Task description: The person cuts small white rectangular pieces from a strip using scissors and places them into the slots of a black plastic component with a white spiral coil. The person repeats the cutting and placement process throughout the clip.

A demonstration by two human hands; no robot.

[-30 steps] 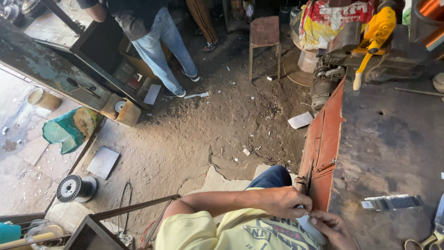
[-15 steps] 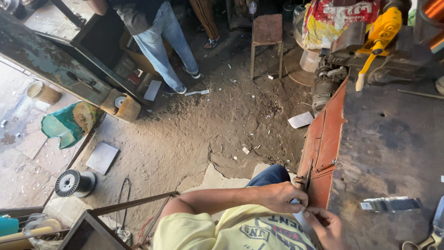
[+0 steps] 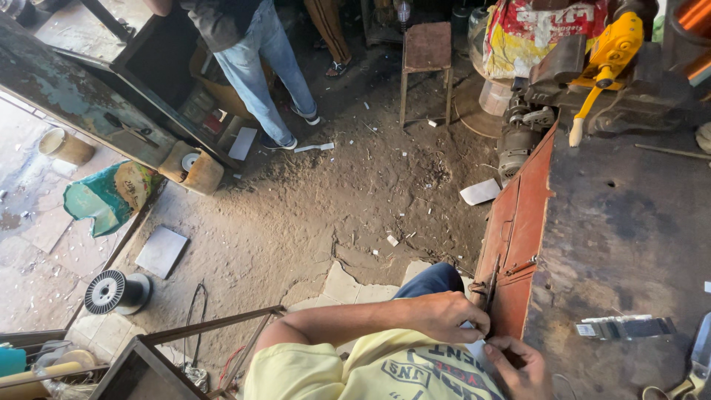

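Pale sheet material [image 3: 474, 348] is pinched between the left hand [image 3: 444, 315] and the right hand [image 3: 522, 363], just beside the rusty table [image 3: 622, 244] edge. Fingers could be nicked against the red drawer's [image 3: 518, 222] metal latch if the grip slips.

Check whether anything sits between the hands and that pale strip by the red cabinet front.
Nothing visible does. The left hand and right hand both already touch the pale strip, close against the red cabinet front.

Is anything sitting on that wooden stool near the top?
No, the stool's square seat is bare; the sack stands beside it.
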